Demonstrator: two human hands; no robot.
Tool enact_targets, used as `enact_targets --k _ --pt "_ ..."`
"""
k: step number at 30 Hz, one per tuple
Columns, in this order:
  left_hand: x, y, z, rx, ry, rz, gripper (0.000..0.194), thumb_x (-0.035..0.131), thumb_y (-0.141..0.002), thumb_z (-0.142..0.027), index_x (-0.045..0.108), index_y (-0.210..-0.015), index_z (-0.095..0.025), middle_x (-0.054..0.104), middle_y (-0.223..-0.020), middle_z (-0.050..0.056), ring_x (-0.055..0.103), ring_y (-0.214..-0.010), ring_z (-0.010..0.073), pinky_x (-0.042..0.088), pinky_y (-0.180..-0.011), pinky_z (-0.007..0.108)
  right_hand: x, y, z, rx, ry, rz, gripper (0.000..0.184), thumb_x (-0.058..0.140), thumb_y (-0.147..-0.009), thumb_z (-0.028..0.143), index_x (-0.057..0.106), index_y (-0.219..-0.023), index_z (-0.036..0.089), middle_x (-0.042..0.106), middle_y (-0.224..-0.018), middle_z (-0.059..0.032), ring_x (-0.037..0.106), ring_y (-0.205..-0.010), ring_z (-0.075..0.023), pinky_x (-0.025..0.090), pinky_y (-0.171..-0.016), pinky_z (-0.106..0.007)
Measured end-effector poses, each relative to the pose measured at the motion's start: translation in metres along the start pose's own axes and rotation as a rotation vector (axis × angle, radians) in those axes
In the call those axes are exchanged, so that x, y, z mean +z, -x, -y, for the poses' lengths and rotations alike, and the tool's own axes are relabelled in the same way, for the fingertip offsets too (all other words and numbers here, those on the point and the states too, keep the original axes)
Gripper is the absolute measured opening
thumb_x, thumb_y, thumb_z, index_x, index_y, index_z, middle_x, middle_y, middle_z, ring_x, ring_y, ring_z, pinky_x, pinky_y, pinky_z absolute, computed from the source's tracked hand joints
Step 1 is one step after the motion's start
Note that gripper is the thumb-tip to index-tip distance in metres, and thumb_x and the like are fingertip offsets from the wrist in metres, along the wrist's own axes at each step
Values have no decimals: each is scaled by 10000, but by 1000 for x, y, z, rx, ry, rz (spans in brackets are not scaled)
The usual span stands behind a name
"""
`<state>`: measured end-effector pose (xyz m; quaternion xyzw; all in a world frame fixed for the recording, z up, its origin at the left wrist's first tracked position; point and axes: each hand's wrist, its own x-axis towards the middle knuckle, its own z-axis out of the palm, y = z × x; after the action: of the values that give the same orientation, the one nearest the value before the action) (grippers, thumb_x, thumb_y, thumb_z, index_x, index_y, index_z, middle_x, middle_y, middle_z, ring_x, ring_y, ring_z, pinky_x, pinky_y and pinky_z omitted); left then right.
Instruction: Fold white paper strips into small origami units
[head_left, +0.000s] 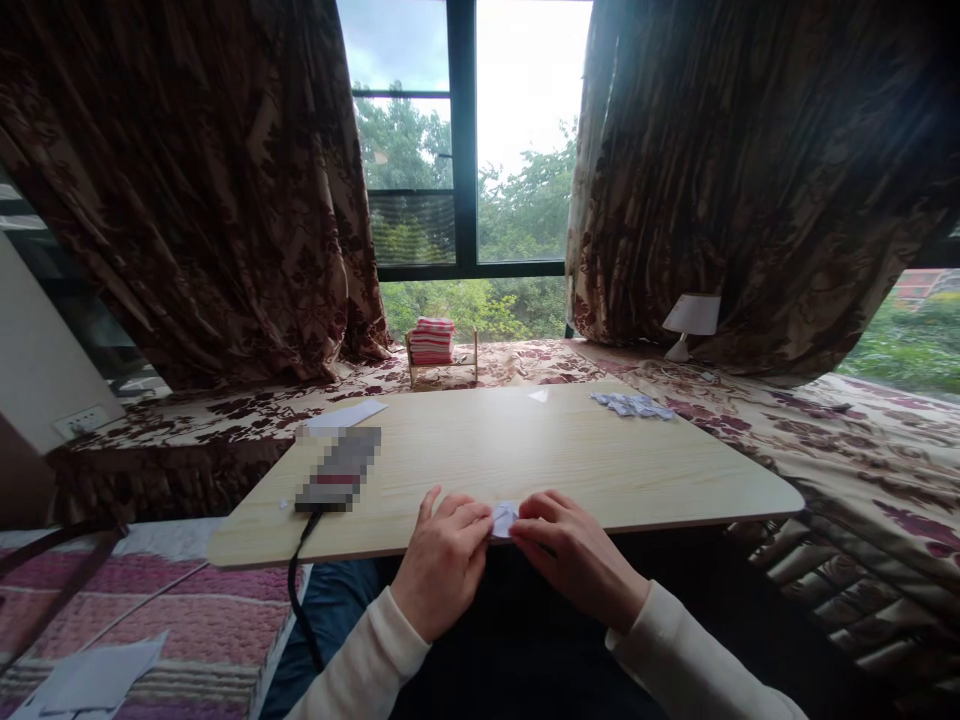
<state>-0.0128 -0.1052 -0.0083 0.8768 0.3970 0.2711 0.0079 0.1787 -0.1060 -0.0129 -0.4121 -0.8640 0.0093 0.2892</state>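
Note:
Both my hands meet at the near edge of a light wooden table point(525, 450). Between them is a small folded piece of white paper point(505, 518). My left hand point(442, 560) has its fingers curled and pinches the paper's left side. My right hand point(574, 555) pinches the right side with closed fingers. Most of the paper is hidden by my fingers. I wear cream long sleeves.
A dark flat device point(339, 483) with a black cable lies at the table's left, beside a white sheet point(346, 415). Several small folded papers point(631, 404) lie at the far right. Beyond are a small rack with striped cloth point(433, 343), a white lamp point(690, 322), curtains and a window.

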Motion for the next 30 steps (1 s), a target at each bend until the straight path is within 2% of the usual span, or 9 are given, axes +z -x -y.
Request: enact_targets --k 5,9,16,23,30 --pt "1 0 0 -11 12 -10 259 430 -820 -111 600 -967 -240 633 -1048 3 501 -1012 192 179 -1025 499 -2 -10 6 129 108 40 200 451 -872 208 609 -751 194 581 -779 -18 503 -761 -146 372 -686 -257" --pt "-1 -1 -1 -23 22 -13 238 440 -822 -116 605 -944 -235 635 -1029 8 510 -994 185 197 -1012 503 -1 -17 11 220 214 79 210 430 -872 217 575 -724 182 594 -764 -19 524 -748 -147 355 -650 -251" --pt "0 -2 -3 -13 -35 -31 182 456 -841 -179 611 -914 -242 638 -999 -7 515 -975 186 185 -1010 527 -6 -16 10 209 179 136 179 446 -862 219 568 -735 184 603 -783 -13 535 -786 -142 348 -662 -235" --pt "1 0 -3 -17 -41 -32 199 448 -833 -156 601 -930 -239 625 -987 -8 513 -976 180 188 -1024 504 -1 -18 11 251 245 116 176 437 -853 205 550 -721 182 614 -755 -17 548 -755 -155 331 -656 -248" --pt "9 3 -6 -46 3 -115 197 452 -813 -138 588 -938 -208 616 -968 27 530 -945 183 244 -1013 484 1 -21 9 303 262 143 182 433 -857 228 569 -743 185 654 -749 -23 595 -725 -162 313 -612 -256"
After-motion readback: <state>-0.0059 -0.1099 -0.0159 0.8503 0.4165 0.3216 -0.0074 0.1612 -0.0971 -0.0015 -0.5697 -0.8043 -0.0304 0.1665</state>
